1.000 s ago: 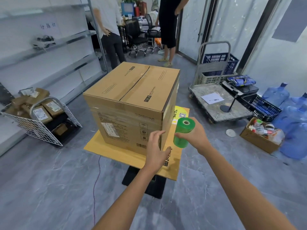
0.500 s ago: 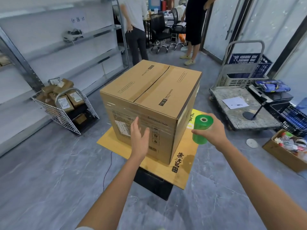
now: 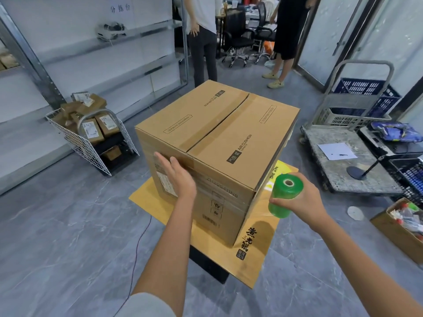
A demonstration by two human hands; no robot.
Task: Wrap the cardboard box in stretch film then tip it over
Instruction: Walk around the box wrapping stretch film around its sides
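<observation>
Head view: the brown cardboard box [image 3: 229,138], banded in clear film, sits on a flat cardboard sheet [image 3: 258,236], its top printed "AIR CUSHION". The left hand [image 3: 177,177] presses flat on its side; the right hand [image 3: 302,202] grips the green stretch-film roll [image 3: 285,194].

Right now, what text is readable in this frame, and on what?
"AIR CUSHION": cardboard box top, both flaps.
"分拣台": wall sign.
Box side code, shipping label, barcode: too blurred.
Brush characters on cardboard sheet: cannot read surely.
</observation>
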